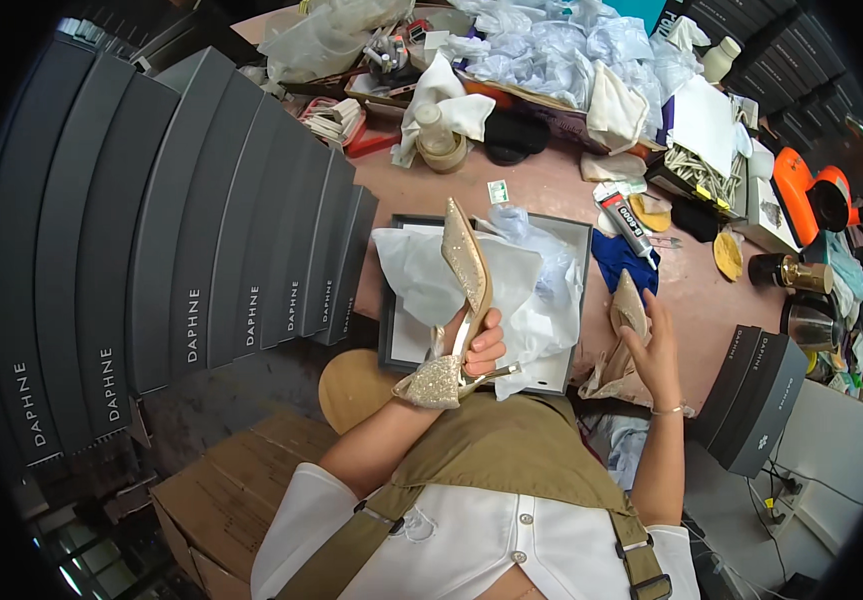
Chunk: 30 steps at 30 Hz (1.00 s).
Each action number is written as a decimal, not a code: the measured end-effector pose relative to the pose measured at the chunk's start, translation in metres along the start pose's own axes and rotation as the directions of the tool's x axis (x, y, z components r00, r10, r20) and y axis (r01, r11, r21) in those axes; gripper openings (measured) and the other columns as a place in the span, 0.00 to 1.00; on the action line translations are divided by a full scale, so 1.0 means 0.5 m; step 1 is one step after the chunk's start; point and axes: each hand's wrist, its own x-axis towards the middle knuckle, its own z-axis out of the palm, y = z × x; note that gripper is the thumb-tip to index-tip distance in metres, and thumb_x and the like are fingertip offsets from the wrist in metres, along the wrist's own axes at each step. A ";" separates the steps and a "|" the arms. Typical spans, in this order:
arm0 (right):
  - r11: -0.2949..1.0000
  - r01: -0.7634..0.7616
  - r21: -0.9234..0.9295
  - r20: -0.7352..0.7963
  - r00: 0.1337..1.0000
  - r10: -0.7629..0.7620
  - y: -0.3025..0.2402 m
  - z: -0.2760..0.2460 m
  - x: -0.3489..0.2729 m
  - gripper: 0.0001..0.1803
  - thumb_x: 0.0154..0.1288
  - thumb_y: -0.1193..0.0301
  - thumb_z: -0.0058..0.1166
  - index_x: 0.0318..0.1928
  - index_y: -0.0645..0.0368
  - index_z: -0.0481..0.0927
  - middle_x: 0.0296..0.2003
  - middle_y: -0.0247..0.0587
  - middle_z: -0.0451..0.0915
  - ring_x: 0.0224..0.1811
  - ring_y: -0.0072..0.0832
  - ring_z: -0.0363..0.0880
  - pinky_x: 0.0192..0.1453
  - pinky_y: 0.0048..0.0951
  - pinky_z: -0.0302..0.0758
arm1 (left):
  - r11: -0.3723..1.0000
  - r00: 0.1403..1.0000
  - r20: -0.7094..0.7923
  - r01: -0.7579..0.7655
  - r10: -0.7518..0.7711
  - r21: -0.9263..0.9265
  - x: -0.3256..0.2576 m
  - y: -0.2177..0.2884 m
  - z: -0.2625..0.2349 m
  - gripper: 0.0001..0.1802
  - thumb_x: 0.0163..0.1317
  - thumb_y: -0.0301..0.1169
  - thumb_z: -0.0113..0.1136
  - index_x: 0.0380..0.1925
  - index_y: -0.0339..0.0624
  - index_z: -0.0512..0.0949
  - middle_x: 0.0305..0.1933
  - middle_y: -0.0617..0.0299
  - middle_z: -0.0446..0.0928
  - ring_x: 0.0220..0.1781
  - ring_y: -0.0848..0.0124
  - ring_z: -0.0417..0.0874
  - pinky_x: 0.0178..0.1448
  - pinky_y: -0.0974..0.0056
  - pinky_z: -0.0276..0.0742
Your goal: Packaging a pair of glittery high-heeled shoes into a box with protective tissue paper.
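My left hand (481, 348) grips a glittery gold high-heeled shoe (459, 300) by its heel end, toe pointing up, above an open dark shoe box (571, 235) lined with white tissue paper (421, 275). My right hand (656, 350) rests on a second gold shoe (629, 305) lying on the pink table (551, 185), just right of the box. A thin bracelet circles that wrist.
A row of dark grey shoe boxes (201, 230) stands at the left. Another dark box (756, 395) sits at the right. The far table holds plastic bags, cloths, a glue tube (626, 225), a jar (441, 145) and an orange tool (811, 195). Cardboard cartons (221, 490) lie below.
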 end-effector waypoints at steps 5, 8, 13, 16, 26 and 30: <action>0.869 -0.056 0.492 0.389 0.907 -0.162 -0.211 -0.017 -0.029 0.27 0.51 0.68 0.67 0.52 0.61 0.75 0.36 0.38 0.79 0.32 0.23 0.77 0.36 0.23 0.73 | 0.992 0.994 0.072 0.092 -0.086 -0.091 0.018 -0.027 0.029 0.24 0.72 0.40 0.36 0.57 0.29 0.60 0.31 0.48 0.68 0.23 0.67 0.71 0.23 0.65 0.73; 0.826 -0.038 0.563 0.459 0.845 -0.274 -0.265 0.006 -0.050 0.27 0.51 0.66 0.69 0.51 0.60 0.75 0.33 0.37 0.79 0.30 0.22 0.76 0.37 0.23 0.74 | 0.981 0.990 0.090 0.119 -0.106 -0.151 0.016 -0.031 0.032 0.24 0.72 0.39 0.36 0.58 0.29 0.59 0.33 0.47 0.69 0.23 0.67 0.71 0.24 0.65 0.74; 0.780 -0.068 0.622 0.409 0.878 -0.249 -0.296 0.059 -0.076 0.19 0.59 0.71 0.61 0.50 0.63 0.75 0.31 0.35 0.79 0.32 0.19 0.76 0.38 0.22 0.73 | 0.976 0.991 0.072 0.126 -0.115 -0.177 0.010 -0.034 0.039 0.24 0.72 0.38 0.38 0.58 0.28 0.59 0.35 0.45 0.70 0.22 0.67 0.72 0.24 0.66 0.75; 0.690 -0.220 0.689 0.438 0.885 -0.155 -0.312 0.070 -0.081 0.12 0.64 0.72 0.55 0.46 0.63 0.75 0.31 0.34 0.79 0.31 0.17 0.75 0.36 0.19 0.73 | 0.975 0.998 0.047 0.055 -0.046 -0.216 0.001 -0.046 0.034 0.25 0.71 0.37 0.40 0.60 0.28 0.57 0.38 0.45 0.70 0.27 0.66 0.77 0.29 0.65 0.80; 0.764 -0.084 0.640 0.464 0.834 -0.298 -0.278 0.029 -0.047 0.10 0.64 0.71 0.54 0.42 0.64 0.76 0.38 0.41 0.79 0.33 0.21 0.77 0.44 0.24 0.74 | 0.733 0.836 -0.546 0.341 0.049 0.588 -0.067 -0.054 0.148 0.47 0.59 0.58 0.53 0.66 0.35 0.53 0.54 0.46 0.73 0.47 0.55 0.81 0.47 0.54 0.80; 0.855 0.060 0.515 0.306 0.919 -0.249 -0.177 0.004 0.032 0.21 0.62 0.66 0.57 0.52 0.63 0.74 0.38 0.45 0.79 0.38 0.32 0.79 0.43 0.30 0.75 | 0.679 0.783 -0.560 0.256 0.273 0.688 -0.027 -0.063 0.096 0.39 0.62 0.40 0.55 0.67 0.37 0.50 0.49 0.50 0.73 0.42 0.58 0.81 0.44 0.54 0.81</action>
